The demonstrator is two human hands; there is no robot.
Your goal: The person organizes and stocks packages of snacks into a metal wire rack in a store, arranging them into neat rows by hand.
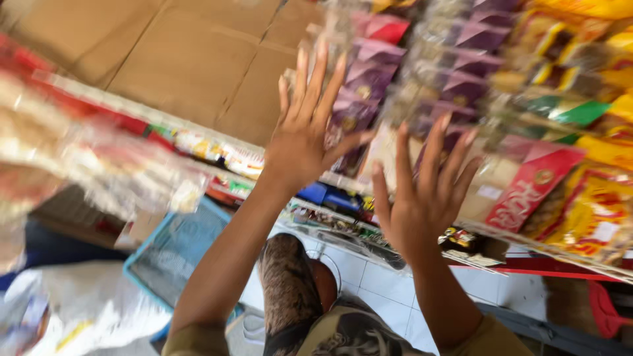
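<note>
Purple foil snack packets (369,79), hung in overlapping rows on a shop rack, lie just beyond the left hand (304,135), whose fingers are spread wide and hold nothing; whether the fingertips touch the packets cannot be told through the blur; the right hand (422,198) is likewise splayed and empty, raised before a red and cream sachet (534,184) and yellow packets (593,211) (both to its right); brown flattened cardboard (191,59) fills the upper left behind a metal shelf edge (217,142) lined with small bright goods; below, white floor tiles (369,277) and a blue plastic crate (175,247) show; clear bagged goods (79,151) at the left are smeared by motion; the rack runs off the frame's right edge.
</note>
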